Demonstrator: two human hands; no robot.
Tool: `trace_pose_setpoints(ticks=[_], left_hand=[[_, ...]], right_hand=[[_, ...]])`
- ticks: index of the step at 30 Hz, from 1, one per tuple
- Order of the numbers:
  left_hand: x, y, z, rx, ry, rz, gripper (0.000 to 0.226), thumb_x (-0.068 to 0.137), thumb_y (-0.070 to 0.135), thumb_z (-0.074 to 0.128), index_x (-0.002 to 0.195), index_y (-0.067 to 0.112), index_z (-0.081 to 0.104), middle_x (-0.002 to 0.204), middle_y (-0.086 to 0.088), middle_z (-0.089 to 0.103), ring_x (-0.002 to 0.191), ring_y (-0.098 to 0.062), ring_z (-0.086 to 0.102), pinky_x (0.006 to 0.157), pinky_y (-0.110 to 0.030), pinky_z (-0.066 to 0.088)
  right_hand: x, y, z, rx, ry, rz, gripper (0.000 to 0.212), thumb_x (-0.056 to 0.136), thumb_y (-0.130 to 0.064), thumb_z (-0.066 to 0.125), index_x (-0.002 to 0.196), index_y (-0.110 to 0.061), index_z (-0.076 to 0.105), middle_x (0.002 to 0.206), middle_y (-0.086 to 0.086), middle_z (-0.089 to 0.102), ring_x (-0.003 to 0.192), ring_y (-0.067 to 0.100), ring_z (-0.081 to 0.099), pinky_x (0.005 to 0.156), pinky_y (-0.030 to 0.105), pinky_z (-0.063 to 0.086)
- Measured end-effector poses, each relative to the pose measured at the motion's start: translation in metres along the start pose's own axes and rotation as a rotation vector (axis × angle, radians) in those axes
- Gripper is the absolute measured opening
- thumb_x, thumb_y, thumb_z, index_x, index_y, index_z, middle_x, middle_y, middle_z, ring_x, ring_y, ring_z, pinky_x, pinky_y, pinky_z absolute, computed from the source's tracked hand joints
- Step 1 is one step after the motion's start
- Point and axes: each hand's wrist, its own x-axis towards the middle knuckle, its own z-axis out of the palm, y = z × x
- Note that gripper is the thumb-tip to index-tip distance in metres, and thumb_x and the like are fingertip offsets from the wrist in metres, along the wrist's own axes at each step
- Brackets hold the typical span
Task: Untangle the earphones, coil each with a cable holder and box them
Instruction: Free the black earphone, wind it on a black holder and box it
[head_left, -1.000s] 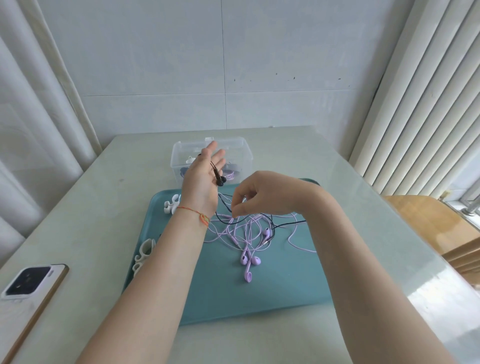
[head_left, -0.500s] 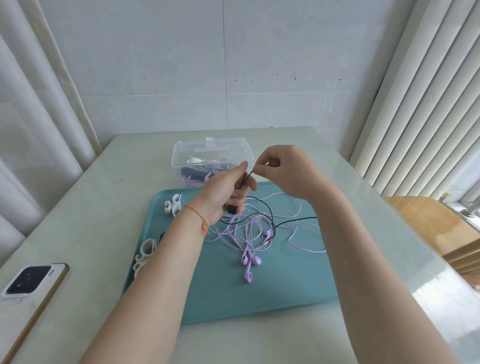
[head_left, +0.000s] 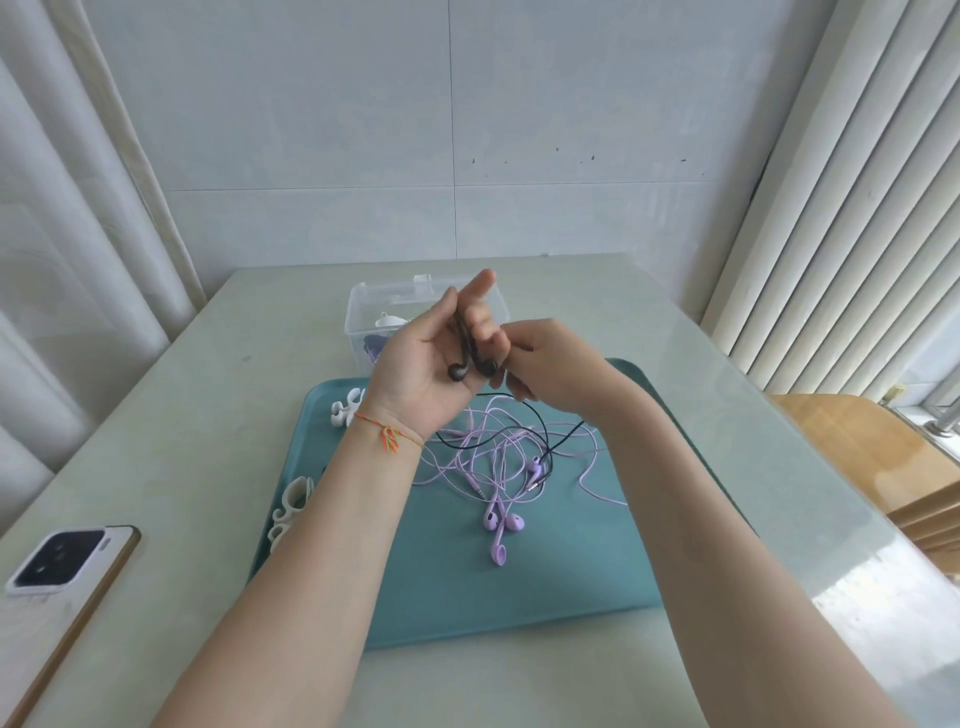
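Note:
My left hand is raised palm-up above the teal tray and holds the two black earbuds between thumb and fingers. My right hand pinches the black cable right beside the buds. The black cable loops down into a tangle of purple earphones lying on the tray. A white cable holder sits at the tray's far left corner, another white cable holder on its left edge. Behind my hands stands the clear plastic box with coiled earphones inside.
A phone in a white case lies camera-up at the table's near left. Curtains hang to the left, vertical blinds to the right, a tiled wall behind. A wooden seat stands to the right of the table.
My left hand has turned palm-up and risen, the black earbuds now hanging in it. My right hand has dropped from above the buds to the cable beside them.

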Motion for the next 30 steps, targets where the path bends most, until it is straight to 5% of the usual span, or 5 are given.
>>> trace_pose_setpoints(ticks=[2,7,19,24,30], left_hand=[[0.001,0.0,0.0,-0.008,0.037,0.064,0.041,0.103,0.024,0.036,0.101,0.005,0.072,0.087,-0.006,0.069,0.08,-0.021,0.068,0.074,-0.03,0.056],[0.004,0.001,-0.007,0.177,0.124,0.174,0.033,0.104,0.028,0.033,0.117,0.013,0.06,0.116,-0.005,0.068,0.118,-0.023,0.061,0.103,-0.035,0.044],[0.006,-0.002,-0.01,0.368,0.166,0.272,0.035,0.105,0.033,0.032,0.126,0.02,0.056,0.13,-0.003,0.063,0.126,-0.018,0.056,0.11,-0.032,0.037],[0.006,-0.002,-0.012,0.489,0.22,0.269,0.034,0.104,0.029,0.034,0.125,0.015,0.056,0.125,-0.008,0.065,0.117,-0.019,0.062,0.101,-0.03,0.043],[-0.001,-0.005,-0.009,0.739,0.257,0.189,0.029,0.103,0.027,0.04,0.118,0.015,0.063,0.089,-0.011,0.072,0.063,-0.017,0.056,0.067,-0.028,0.042]], right_hand=[[0.002,0.0,0.003,-0.005,-0.004,0.035,0.029,0.092,-0.012,0.043,0.071,-0.009,0.062,0.055,-0.003,0.058,0.045,0.011,0.047,0.054,0.024,0.039],[0.002,0.001,0.005,-0.064,-0.065,0.073,0.024,0.093,-0.02,0.051,0.076,-0.01,0.066,0.053,-0.003,0.054,0.044,0.011,0.045,0.05,0.02,0.039],[-0.003,-0.007,0.008,-0.118,-0.231,0.1,0.022,0.092,-0.012,0.049,0.095,-0.01,0.07,0.064,0.004,0.056,0.047,0.018,0.051,0.052,0.022,0.047],[-0.004,-0.01,0.003,-0.095,-0.205,0.082,0.02,0.093,-0.011,0.049,0.093,-0.006,0.068,0.063,0.003,0.058,0.051,0.021,0.061,0.06,0.031,0.055],[-0.009,-0.016,-0.008,-0.071,-0.102,0.034,0.021,0.094,-0.017,0.048,0.09,-0.007,0.066,0.057,0.004,0.054,0.045,0.015,0.057,0.051,0.022,0.044]])
